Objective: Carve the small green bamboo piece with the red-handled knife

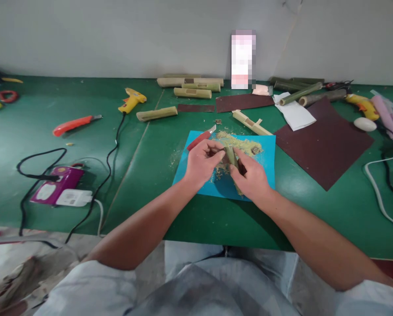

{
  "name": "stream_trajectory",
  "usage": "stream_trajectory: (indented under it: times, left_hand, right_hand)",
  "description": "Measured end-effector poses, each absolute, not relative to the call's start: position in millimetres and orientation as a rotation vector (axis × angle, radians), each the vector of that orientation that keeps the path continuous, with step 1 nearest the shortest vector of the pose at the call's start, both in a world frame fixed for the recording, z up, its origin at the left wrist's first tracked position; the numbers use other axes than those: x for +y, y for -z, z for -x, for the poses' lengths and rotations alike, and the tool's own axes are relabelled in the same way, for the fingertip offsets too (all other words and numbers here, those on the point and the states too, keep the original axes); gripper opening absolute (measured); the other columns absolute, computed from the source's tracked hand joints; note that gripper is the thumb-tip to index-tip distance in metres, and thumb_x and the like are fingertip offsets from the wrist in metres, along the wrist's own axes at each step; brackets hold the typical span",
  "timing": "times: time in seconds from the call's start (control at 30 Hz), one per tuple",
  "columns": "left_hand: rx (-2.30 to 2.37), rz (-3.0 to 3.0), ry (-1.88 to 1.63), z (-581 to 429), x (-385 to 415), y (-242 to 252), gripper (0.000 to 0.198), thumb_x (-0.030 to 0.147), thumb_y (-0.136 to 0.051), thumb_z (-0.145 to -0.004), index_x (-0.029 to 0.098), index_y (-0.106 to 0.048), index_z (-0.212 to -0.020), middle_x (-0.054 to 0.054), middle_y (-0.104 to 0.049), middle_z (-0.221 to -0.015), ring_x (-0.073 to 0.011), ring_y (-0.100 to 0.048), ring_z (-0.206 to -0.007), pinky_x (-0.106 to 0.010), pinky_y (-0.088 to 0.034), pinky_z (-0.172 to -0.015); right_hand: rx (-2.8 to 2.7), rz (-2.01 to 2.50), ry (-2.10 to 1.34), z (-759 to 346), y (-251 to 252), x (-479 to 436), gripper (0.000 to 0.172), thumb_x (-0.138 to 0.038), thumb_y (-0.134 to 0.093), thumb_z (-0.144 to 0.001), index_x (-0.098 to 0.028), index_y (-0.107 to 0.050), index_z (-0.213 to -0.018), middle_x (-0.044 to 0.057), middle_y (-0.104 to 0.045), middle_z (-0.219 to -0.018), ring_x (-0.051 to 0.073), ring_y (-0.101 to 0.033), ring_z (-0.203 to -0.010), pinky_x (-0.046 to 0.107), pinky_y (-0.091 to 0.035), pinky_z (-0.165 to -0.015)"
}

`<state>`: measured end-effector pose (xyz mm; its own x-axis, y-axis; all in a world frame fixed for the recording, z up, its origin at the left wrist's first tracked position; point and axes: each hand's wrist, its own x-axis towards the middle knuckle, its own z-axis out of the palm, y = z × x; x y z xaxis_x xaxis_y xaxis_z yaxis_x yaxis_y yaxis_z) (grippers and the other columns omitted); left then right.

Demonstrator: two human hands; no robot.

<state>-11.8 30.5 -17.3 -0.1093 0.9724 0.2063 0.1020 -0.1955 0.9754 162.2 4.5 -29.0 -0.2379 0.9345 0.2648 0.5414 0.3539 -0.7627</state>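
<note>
The right grip [253, 174] partly hides the bamboo piece [229, 154].

Ahead of you: pale grey wall [117, 39], mostly plain, 1 thin slanting line [289, 35] on its right part, darker toward the upper right corner. Your green table [156, 166]: wide, smooth, back edge along the wall, 1 pale seam [132, 158] left of centre. Beyond its near edge, light grey floor [152, 259]; lower left blurred. Light around you soft, diffuse; faint sheen on the table's left side.
</note>
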Motion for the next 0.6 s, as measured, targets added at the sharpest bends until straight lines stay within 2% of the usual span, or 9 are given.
stream_trajectory:
  times: [0.17,0.27,0.4,0.6]
  left_hand:
    - [1.231,-1.397,-1.382,13.6,32.0,14.9,0.029,0.016,-0.072,-0.077,0.019,-0.063,-0.104,0.006,-0.061,-0.066,-0.0084,-0.053,-0.057,-0.023,-0.043,-0.057]
    - [1.226,-1.408,-1.325,14.7,31.0,14.8,0.045,0.015,-0.072,-0.076,0.019,-0.061,-0.119,0.007,-0.061,-0.067,-0.0091,-0.053,-0.056,-0.024,-0.042,-0.056]
    - [1.226,-1.397,-1.356,14.3,30.9,15.2,0.061,0.015,-0.072,-0.077,0.021,-0.056,-0.135,0.007,-0.059,-0.067,-0.0098,-0.054,-0.060,-0.025,-0.045,-0.061]
    - [1.235,-1.400,-1.337,14.0,30.0,15.0,0.071,0.014,-0.073,-0.077,0.021,-0.051,-0.144,0.006,-0.063,-0.069,-0.0120,-0.059,-0.067,-0.027,-0.049,-0.068]
  right_hand:
    - [-1.901,1.290,-0.733,-162.2,29.9,5.3,0.055,-0.038,-0.052,-0.093,-0.018,-0.059,-0.144,0.008,-0.074,-0.096,0.023,-0.067,-0.084,0.039,-0.055,-0.079]
    - [-1.904,1.278,-0.740,-162.3,29.6,5.6,0.055,-0.037,-0.053,-0.092,-0.018,-0.059,-0.143,0.009,-0.074,-0.097,0.024,-0.067,-0.084,0.039,-0.055,-0.078]
    - [-1.899,1.293,-0.729,-163.0,29.5,6.3,0.054,-0.038,-0.055,-0.092,-0.020,-0.059,-0.142,0.008,-0.074,-0.097,0.024,-0.067,-0.083,0.038,-0.054,-0.076]
    - [-1.896,1.290,-0.752,-163.4,28.9,5.5,0.054,-0.037,-0.054,-0.092,-0.018,-0.059,-0.142,0.006,-0.073,-0.093,0.021,-0.064,-0.079,0.036,-0.053,-0.074]
